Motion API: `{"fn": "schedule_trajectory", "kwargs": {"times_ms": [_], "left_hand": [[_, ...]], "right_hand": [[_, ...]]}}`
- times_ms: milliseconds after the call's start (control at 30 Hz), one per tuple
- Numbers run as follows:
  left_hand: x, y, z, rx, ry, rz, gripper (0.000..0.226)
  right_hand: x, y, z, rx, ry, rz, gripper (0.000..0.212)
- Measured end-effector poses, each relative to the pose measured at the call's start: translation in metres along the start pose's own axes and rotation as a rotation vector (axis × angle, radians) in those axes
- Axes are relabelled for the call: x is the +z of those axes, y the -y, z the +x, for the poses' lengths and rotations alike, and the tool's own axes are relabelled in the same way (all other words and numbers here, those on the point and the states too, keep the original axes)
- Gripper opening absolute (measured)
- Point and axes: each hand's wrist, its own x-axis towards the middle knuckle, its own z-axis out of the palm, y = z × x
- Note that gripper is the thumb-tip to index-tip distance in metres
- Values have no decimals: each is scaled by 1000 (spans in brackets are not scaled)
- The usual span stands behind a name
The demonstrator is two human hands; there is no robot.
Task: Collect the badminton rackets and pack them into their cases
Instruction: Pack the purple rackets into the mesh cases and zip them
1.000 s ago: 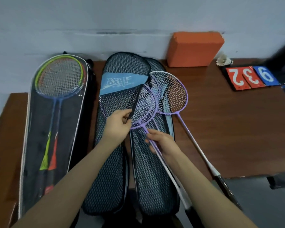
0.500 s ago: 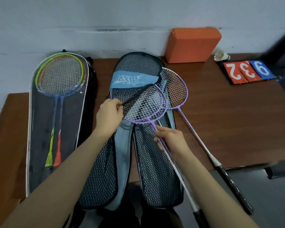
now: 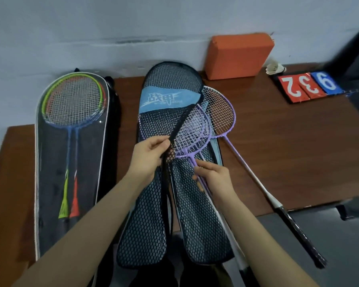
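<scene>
**Mesh case open, purple racket going in**

Pale wall [image 3: 91,27] behind, brown wood bench [image 3: 278,152] in front of it.

- L hand [image 3: 149,154]: thumb + fingers pinching black zip edge of mesh case [image 3: 151,224], lifting the flap up off the lower half.
- R hand [image 3: 216,179]: fingers curled round shaft of purple racket [image 3: 193,129], just below the head. Head sits partly under the lifted flap, partly out to the right. Grip end runs down past bench edge toward cam.
- 2nd purple racket [image 3: 222,112] lies on bench just right of case, head overlapping case edge and tucked behind 1st racket's head; black grip hangs past bench front edge. No hand on it.
- Clear-front case [image 3: 71,172] at left, flat on bench, well apart from hands. Two rackets inside (green + orange/red frames, blue shafts), heads toward wall. Can't tell if zip is closed.
- Misc at back right: orange block [image 3: 238,54] against wall, shuttlecock [image 3: 275,68] next to it, flip scoreboard [image 3: 307,85] showing 2, 3, 9.
</scene>
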Motion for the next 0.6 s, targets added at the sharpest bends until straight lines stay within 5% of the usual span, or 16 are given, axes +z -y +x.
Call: {"fn": "schedule_trajectory", "kwargs": {"times_ms": [133,600], "left_hand": [[-3,2,12,276,-63,512,14],[-3,27,31,398,-120,899,15]], "right_hand": [[-21,-7,4,6,-52,-49,33],[-57,-12,-13,-202,-166,-447,21]]}}
